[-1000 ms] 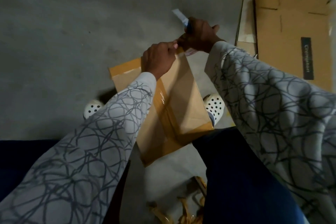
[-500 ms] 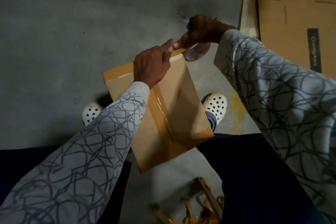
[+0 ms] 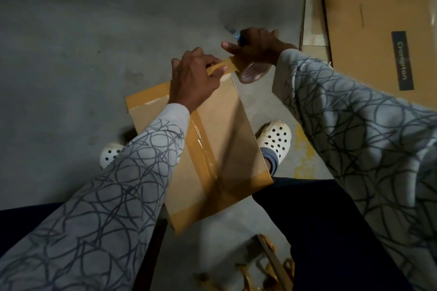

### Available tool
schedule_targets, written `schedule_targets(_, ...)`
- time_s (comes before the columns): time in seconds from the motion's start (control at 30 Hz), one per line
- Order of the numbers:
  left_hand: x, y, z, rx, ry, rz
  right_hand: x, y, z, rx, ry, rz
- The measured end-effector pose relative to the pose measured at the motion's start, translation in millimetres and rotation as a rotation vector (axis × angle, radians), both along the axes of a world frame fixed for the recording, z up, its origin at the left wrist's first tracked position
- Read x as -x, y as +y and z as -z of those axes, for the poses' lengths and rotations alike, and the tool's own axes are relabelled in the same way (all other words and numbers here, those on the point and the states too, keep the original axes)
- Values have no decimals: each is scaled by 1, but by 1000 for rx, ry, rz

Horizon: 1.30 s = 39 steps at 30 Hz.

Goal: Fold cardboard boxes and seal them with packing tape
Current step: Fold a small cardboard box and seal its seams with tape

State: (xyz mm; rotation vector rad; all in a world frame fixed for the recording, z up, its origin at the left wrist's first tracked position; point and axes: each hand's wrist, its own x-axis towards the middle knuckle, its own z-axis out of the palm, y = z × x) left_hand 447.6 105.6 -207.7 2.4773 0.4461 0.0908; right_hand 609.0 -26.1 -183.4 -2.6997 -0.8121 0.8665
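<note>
**Tape pulled taut over the end of a sealed box**

Far to the left of both hands, and nearer to us, a white perforated shoe peeks out from under the patterned left sleeve on the grey floor.

The left hand has its fingers curled, and with the thumb they pinch the free end of a brown strip of tape. Directly beneath these fingers, running back towards us between the two legs, is the cardboard box. Its far end sits just under the left hand. A glossy band of tape runs down its middle seam, and more tape crosses both end edges.

The strip stretches a short way rightward from the left fingers to the tape roll, which the right hand grips from above, fingers wrapped round it and one finger pointing left along the strip. A small blue and white object sticks out past the far side of these fingers; we cannot tell what it is.

Below the right fingers, just beside the box's right edge, is the other white shoe. Well to the right of them a large flattened sheet of cardboard lies on the floor, carrying a dark label that reads "Crompton". Nearest to us, at the bottom edge of the view, lies a tangle of brown tape scraps.
</note>
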Motion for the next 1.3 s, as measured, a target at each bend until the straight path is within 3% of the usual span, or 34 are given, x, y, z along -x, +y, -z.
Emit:
schedule_targets(0.13, -10, -5, -9, 99, 75, -106, 1, -6, -8, -43, 1, 78)
schedule_targets(0.27, -40, 2, -22, 390, 241, -178, -1, -5, -13, -122, 35, 141)
schedule_targets(0.37, -70, 0, -24, 677, 372, -75, -6, -6, -2, -295, 200, 300)
schedule_targets(0.47, -89, -1, -19, 754, 518, 75, -9, -12, 0, -395, 273, 440)
schedule_targets(0.53, -93, 1, -11, 807, 556, 129, -10, -18, 1, -401, 241, 500)
schedule_targets(0.7, -88, 7, 1, 1185, 606, 13, 6, -31, -20, -319, -73, 529)
schedule_targets(0.77, -90, 9, 3, 1265, 581, -4, 24, -41, -34, -341, -42, 456)
schedule_targets(0.9, -93, 11, 7, 1296, 572, -46, 59, -60, -65, -269, 85, 188)
schedule_targets(1.03, -100, 4, -4, 1186, 600, -17, 70, -69, -71, -121, 192, 142)
schedule_targets(1.13, -106, -8, -16, 1064, 592, 46, 72, -68, -63, -83, 158, 140)
schedule_targets(1.3, -104, -17, -19, 1071, 521, 45, 75, -64, -56, -82, -7, 65)
